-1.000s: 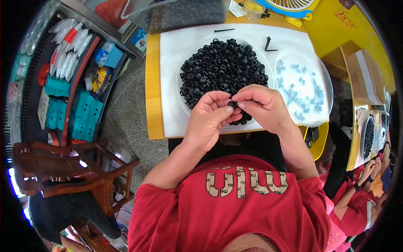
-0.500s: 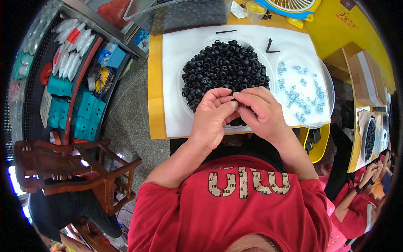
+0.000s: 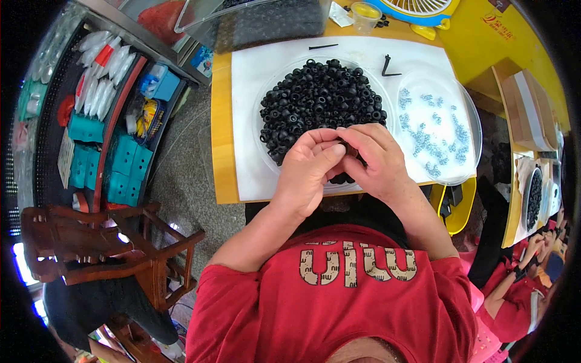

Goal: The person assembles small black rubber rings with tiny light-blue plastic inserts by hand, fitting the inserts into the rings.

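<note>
My left hand [image 3: 307, 169] and my right hand [image 3: 376, 158] meet over the near edge of a round clear tray [image 3: 256, 109]. Thumbs and forefingers of both hands pinch a small black ring-shaped part [image 3: 345, 145], mostly covered by the fingertips. The tray holds a heap of small black ring-shaped parts [image 3: 321, 97]. To its right, a second clear round tray [image 3: 477, 130] carries many tiny pale-blue translucent pieces [image 3: 445, 139]. Both trays rest on a white sheet [image 3: 245, 175].
Behind the trays lie a thin black stick [image 3: 323, 46] and a black L-shaped tool [image 3: 387, 66]. A clear bin [image 3: 272, 30], a plastic cup [image 3: 366, 18] and a blue fan [image 3: 417, 11] stand farther back. A wooden chair [image 3: 121, 242] is at left; a co-worker [image 3: 514, 296] sits at right.
My right fingers have shifted slightly, so a little more of the dark part shows between the fingertips. Both hands stay together over the tray. The whole view has moved very slightly.
</note>
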Available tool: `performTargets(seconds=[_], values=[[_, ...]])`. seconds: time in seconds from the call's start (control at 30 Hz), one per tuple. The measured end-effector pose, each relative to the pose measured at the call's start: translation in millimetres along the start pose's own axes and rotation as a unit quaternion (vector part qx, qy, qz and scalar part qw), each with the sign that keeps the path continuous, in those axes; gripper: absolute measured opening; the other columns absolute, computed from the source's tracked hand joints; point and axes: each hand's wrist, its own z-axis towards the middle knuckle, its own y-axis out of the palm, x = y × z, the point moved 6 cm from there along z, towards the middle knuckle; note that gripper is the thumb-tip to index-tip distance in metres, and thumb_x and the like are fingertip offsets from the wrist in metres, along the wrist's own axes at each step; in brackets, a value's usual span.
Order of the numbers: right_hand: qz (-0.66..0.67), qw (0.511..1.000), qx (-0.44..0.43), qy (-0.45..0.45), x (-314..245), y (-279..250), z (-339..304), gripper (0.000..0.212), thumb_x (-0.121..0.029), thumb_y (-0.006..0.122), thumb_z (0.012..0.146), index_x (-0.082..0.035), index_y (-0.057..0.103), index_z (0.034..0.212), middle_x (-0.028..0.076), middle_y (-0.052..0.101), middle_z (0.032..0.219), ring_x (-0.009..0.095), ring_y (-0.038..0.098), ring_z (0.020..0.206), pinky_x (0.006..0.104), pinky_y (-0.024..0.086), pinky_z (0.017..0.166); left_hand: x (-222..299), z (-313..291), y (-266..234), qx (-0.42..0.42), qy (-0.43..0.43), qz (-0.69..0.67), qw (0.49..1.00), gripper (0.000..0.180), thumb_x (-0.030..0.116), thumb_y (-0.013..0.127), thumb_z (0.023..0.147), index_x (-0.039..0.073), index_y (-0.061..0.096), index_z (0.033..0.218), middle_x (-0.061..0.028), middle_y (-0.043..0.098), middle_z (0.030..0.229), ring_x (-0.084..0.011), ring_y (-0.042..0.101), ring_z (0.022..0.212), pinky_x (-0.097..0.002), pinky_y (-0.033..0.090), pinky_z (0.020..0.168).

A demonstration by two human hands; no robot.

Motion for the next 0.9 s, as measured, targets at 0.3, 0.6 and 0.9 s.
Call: performTargets(seconds=[0.3, 0.6, 0.9], values=[[-0.015, 0.998, -0.033, -0.041, -11.0, -3.8, 2.8, 0.032, -0.006, 0.062, 0.060, 0.000, 0.055, 0.090, 0.009, 0.056, 0.082, 0.023, 0.055, 0.073, 0.0315, 0.046, 0.067, -1.6, -8.2, -5.7, -0.062, -0.066, 0.068, 0.994, 0.015, 0.010, 0.052, 0.081, -0.003, 0.055, 0.090, -0.0078, 0.058, 0.083, -0.0147, 0.057, 0.075, -0.0283, 0.048, 0.071], [-0.028, 0.997, -0.013, -0.070, -16.0, -1.5, 1.2, 0.027, -0.004, 0.062, 0.060, 0.000, 0.056, 0.087, 0.009, 0.057, 0.080, 0.023, 0.055, 0.071, 0.0303, 0.046, 0.063, 4.0, -7.1, -2.2, -0.057, 0.010, 0.085, 0.995, 0.013, 0.010, 0.053, 0.080, -0.002, 0.056, 0.085, -0.0067, 0.059, 0.078, -0.0122, 0.056, 0.070, -0.0241, 0.047, 0.067], [0.097, 0.970, 0.004, 0.224, 36.2, -56.5, -19.9, 0.031, 0.000, 0.059, 0.071, -0.002, 0.054, 0.102, 0.007, 0.060, 0.086, 0.012, 0.056, 0.076, 0.0231, 0.044, 0.069, 50.3, 18.9, -6.7, -0.042, -0.001, 0.096, 0.995, 0.016, 0.015, 0.050, 0.081, 0.000, 0.053, 0.085, -0.0117, 0.058, 0.079, -0.0197, 0.058, 0.069, -0.0312, 0.050, 0.065]])
